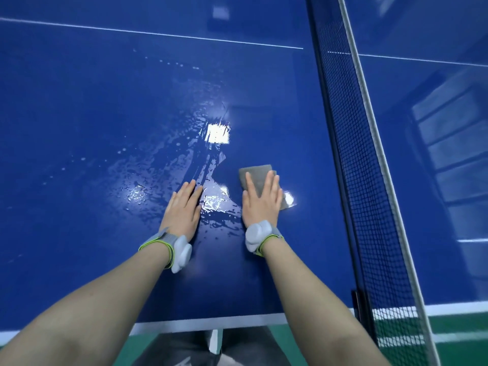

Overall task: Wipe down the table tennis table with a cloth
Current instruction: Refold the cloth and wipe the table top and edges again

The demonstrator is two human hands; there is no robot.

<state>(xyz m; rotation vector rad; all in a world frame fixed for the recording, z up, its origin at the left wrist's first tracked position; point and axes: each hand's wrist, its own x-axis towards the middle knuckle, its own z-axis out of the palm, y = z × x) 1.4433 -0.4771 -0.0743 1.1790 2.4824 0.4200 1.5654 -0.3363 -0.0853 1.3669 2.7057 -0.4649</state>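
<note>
Wide blue bench (pixel 79 107) lay open across the left of frame, its white near edge along the bottom and the net (pixel 353 143) fencing the right. Right hand (pixel 261 199) pressed flat, fingers straight, on the grey cloth (pixel 257 171) at centre. Left hand (pixel 182 204) lay flat just beside it on wet streaks (pixel 200 143)

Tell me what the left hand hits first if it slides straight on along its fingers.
Probably just the wet patch on the table; the left hand points away from the cloth.
</note>
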